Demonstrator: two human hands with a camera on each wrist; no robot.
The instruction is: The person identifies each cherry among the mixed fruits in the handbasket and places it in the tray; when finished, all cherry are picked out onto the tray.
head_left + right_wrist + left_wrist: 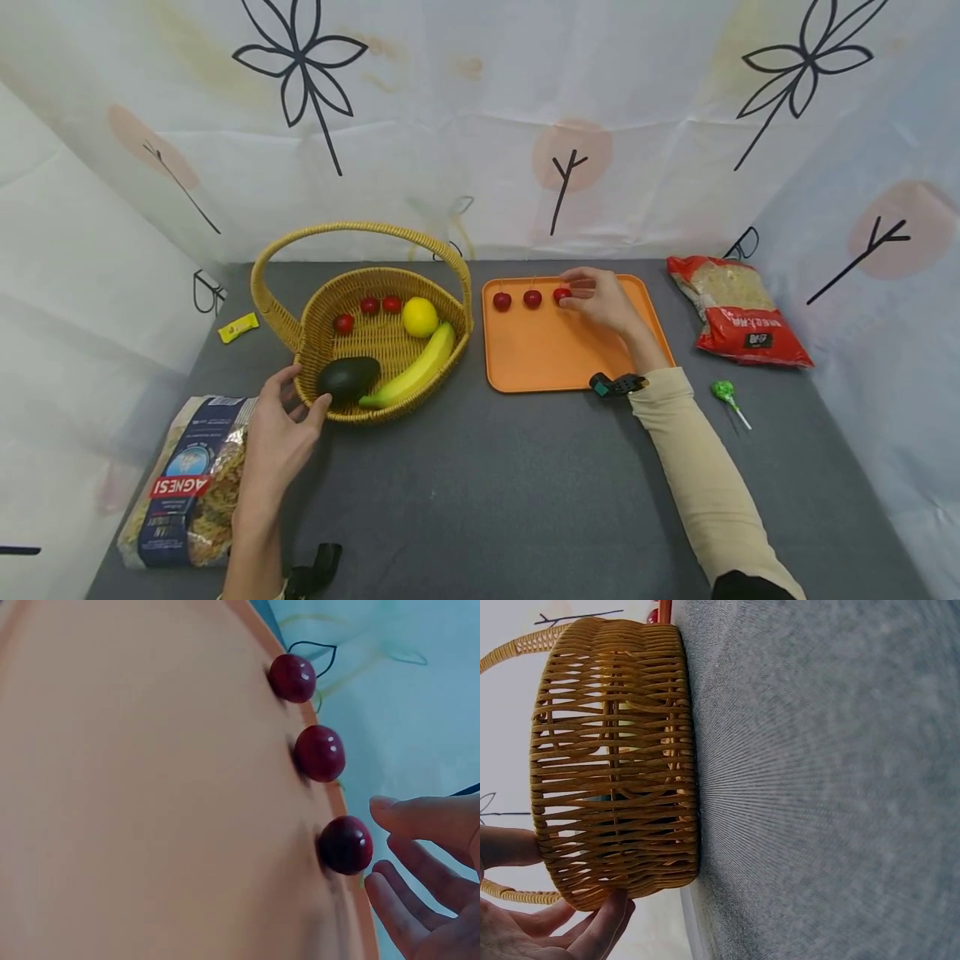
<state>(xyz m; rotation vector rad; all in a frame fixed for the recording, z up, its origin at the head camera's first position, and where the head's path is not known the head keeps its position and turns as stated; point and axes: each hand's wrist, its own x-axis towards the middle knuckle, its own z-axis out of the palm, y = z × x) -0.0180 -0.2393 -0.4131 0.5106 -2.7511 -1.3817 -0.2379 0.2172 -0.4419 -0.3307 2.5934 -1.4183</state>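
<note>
While the person's right hand (606,307) reaches over the orange tray (555,350), its fingertips are right beside the rightmost cherry (561,295), which lies just inside the tray's far edge. The middle cherry (532,298) and the leftmost cherry (502,301) complete the row along that same edge of the tray.

From where I stand, the small round fruit looks apt to roll, so I'd bring thumb and fingers in evenly from opposite sides, low on the cherry, and squeeze lightly. A shove from one side could send it into its neighbour or against the tray's rim. Keeping the palm raised and lifting straight up should leave the rest of the row undisturbed.

That right grip is moderately parted, thumb on one side and fingers on the other, with nothing held that I can make out. The wrist view shows a gap at the thumb; whether a fingertip brushes the cherry, I cannot tell.

Well to the left of the tray, the left hand (281,433) holds the yellow wicker basket (386,346) on the side away from the tray, thumb at the rim and fingers spread round the outer wall. That grip is wide, bent to the basket's curve. Light, steady pressure there seems enough; pushing hard might slide the basket towards the tray.
</note>
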